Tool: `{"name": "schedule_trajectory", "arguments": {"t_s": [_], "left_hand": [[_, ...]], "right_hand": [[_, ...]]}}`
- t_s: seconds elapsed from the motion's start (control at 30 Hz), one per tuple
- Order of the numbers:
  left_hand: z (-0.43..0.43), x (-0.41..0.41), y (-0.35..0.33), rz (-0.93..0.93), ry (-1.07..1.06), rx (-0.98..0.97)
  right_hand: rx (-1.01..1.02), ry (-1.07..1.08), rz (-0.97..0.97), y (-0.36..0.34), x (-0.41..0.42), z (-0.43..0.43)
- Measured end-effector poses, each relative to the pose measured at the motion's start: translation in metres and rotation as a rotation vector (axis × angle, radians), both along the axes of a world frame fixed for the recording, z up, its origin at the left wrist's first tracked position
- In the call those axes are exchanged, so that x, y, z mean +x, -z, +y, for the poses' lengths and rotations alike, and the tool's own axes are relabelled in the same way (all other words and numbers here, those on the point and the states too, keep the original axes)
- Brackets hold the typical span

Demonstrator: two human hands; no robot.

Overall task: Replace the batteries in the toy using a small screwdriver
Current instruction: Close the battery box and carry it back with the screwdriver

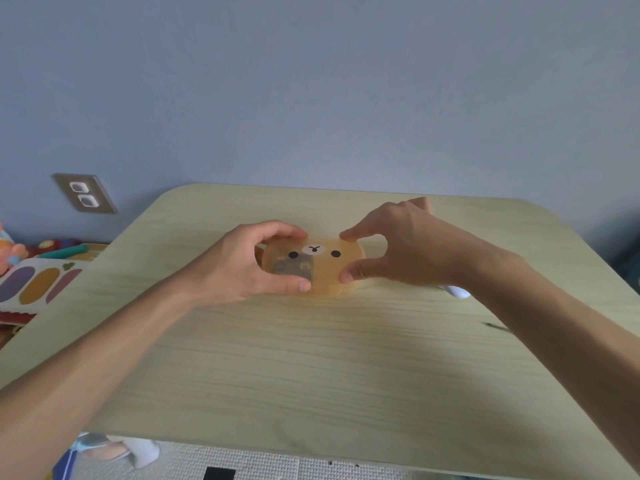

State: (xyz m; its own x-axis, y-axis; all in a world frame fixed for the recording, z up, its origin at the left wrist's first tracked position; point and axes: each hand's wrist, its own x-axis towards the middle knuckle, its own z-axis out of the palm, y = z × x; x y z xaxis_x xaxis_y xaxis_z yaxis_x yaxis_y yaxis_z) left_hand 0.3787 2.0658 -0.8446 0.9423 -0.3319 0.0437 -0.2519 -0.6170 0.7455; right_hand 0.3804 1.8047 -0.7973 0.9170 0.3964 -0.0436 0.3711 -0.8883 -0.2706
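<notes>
From the head camera, an orange toy (313,268) with a bear face (two black dots for eyes and a white muzzle) lay flat on the pale wood-grain tabletop (311,368), toward its far middle. A greyish patch showed through the toy's left part. Both hands were closed around it. The left hand (249,263) gripped the left end, thumb on the near edge and fingers curled over the far edge. The right hand (398,245) pinched the right end, thumb at the near edge and forefinger on the far edge, the other fingers raised behind. Both bare forearms reached in from the bottom corners.

Just beside the right wrist a small white object (457,291) rested on the tabletop, mostly hidden, so I could not tell what it was. Nearer the right edge lay a thin dark item (497,327), too blurred to identify. On the blue wall (311,81) at left sat an outlet (84,194); below it, off the tabletop, colourful toys (38,271) lay in a heap.
</notes>
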Motion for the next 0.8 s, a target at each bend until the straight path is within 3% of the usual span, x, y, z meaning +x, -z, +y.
{"name": "schedule_trajectory", "arguments": {"t_s": [0.27,0.5,0.7,0.8], "left_hand": [[-0.028,-0.018,0.002,-0.035,0.091,0.018],[-0.068,-0.044,0.004,-0.069,0.191,0.088],[-0.096,-0.057,0.007,-0.117,0.216,0.096],[-0.099,-0.058,0.008,-0.145,0.22,0.134]], "right_hand": [[0.24,0.006,-0.089,-0.021,-0.034,-0.044],[0.243,0.1,-0.234,-0.025,-0.081,-0.123],[0.058,0.205,-0.027,0.013,-0.101,-0.174],[0.136,0.238,-0.027,0.032,-0.104,-0.185]]}}
